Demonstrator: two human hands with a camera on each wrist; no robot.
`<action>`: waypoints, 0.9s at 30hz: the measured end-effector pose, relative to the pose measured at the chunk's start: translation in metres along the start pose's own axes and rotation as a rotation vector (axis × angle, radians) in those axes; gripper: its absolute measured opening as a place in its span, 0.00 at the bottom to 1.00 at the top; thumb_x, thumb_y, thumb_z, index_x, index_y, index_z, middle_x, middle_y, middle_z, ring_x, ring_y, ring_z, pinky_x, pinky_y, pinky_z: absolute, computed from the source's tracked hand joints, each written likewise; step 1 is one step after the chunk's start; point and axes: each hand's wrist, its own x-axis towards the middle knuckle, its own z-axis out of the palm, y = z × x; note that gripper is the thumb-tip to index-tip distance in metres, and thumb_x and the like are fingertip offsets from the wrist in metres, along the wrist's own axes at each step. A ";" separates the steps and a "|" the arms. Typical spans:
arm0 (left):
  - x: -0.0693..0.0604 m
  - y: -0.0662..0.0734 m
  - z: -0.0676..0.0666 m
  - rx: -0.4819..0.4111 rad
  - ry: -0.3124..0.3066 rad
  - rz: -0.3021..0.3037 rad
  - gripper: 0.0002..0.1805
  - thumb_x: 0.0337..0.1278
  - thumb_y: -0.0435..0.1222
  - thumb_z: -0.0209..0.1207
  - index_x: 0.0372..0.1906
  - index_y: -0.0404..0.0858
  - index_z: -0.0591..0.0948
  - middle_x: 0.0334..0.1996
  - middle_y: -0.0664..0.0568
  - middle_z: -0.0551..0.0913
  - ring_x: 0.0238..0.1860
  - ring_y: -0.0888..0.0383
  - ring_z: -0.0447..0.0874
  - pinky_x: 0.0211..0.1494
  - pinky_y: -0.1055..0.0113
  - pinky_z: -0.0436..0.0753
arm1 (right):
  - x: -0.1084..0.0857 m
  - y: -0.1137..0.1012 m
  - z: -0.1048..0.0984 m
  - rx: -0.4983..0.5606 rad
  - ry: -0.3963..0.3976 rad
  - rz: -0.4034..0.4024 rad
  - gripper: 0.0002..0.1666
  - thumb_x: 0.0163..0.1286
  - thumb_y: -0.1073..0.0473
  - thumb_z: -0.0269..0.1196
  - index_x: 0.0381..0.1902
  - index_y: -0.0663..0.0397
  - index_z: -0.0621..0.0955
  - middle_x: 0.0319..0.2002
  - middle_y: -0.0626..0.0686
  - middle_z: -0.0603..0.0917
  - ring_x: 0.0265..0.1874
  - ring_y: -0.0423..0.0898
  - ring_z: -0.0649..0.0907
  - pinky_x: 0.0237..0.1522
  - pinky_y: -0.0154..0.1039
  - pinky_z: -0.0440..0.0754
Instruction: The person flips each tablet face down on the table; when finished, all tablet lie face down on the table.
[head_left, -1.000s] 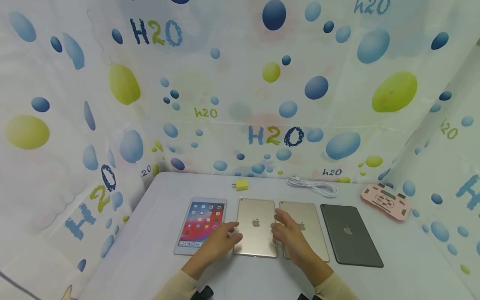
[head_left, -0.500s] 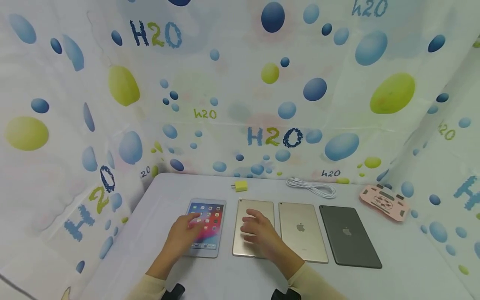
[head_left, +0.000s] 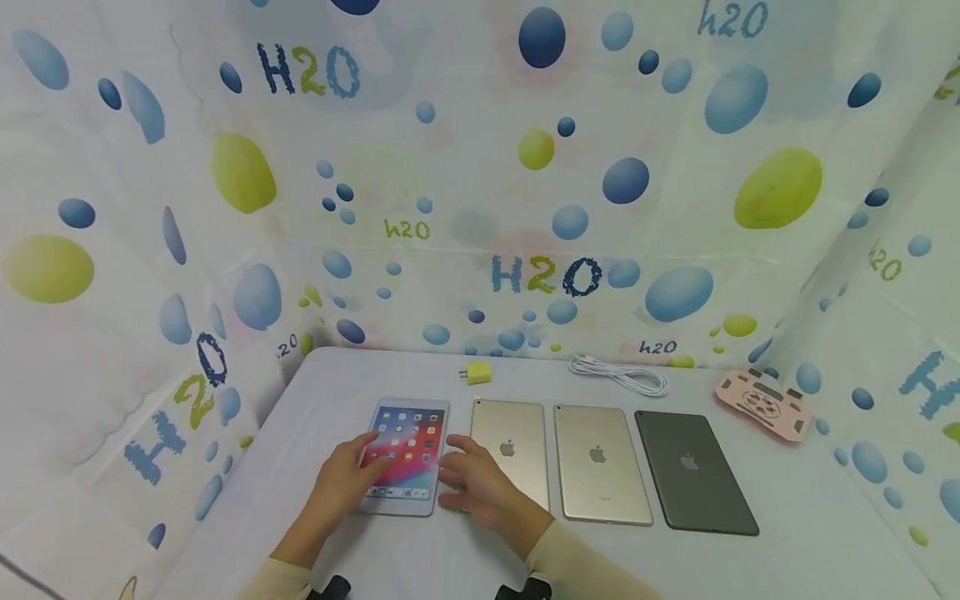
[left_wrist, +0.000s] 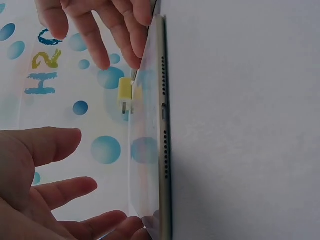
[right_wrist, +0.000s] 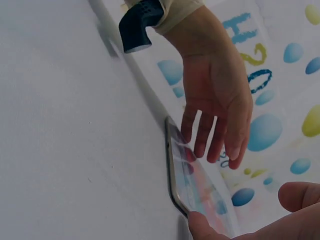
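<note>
A white tablet (head_left: 408,425) lies face up on the table, its screen lit with rows of app icons. My left hand (head_left: 337,483) is at its left side, with the fingers at that edge and the thumb above the screen. Beside its right edge is my right hand (head_left: 486,487), fingers spread and partly over a gold tablet (head_left: 513,421) lying back up. In the left wrist view the tablet's edge (left_wrist: 164,115) shows a port and speaker holes. In the right wrist view, fingertips of my left hand (right_wrist: 215,95) are at the far edge.
To the right lie a second gold tablet (head_left: 602,475) and a dark grey tablet (head_left: 697,479), both back up. Behind them are a yellow charger plug (head_left: 478,372), a coiled white cable (head_left: 622,375) and a pink gamepad-shaped object (head_left: 763,406). A patterned curtain surrounds the table.
Both hands have moved left, from around the first gold tablet to the two sides of the white tablet. The tablets keep their places on the table.
</note>
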 end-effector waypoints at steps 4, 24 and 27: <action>0.005 -0.002 -0.004 -0.039 -0.058 -0.023 0.34 0.68 0.43 0.61 0.74 0.32 0.68 0.70 0.26 0.67 0.72 0.27 0.62 0.68 0.30 0.67 | 0.001 0.003 0.007 0.026 0.013 -0.008 0.38 0.70 0.61 0.57 0.75 0.63 0.61 0.62 0.67 0.77 0.62 0.61 0.77 0.53 0.58 0.81; 0.018 0.000 -0.020 -0.315 -0.199 -0.113 0.40 0.66 0.46 0.64 0.78 0.40 0.64 0.75 0.29 0.61 0.74 0.29 0.58 0.70 0.30 0.65 | 0.019 -0.007 0.013 0.160 0.081 -0.063 0.28 0.74 0.62 0.56 0.68 0.67 0.70 0.50 0.60 0.82 0.44 0.49 0.81 0.48 0.46 0.87; 0.018 0.000 -0.018 -0.367 -0.231 -0.109 0.41 0.65 0.48 0.64 0.79 0.43 0.62 0.76 0.30 0.59 0.74 0.30 0.59 0.69 0.31 0.67 | 0.020 -0.009 0.014 0.192 0.023 -0.076 0.25 0.76 0.60 0.55 0.66 0.66 0.73 0.50 0.59 0.83 0.43 0.48 0.82 0.50 0.46 0.87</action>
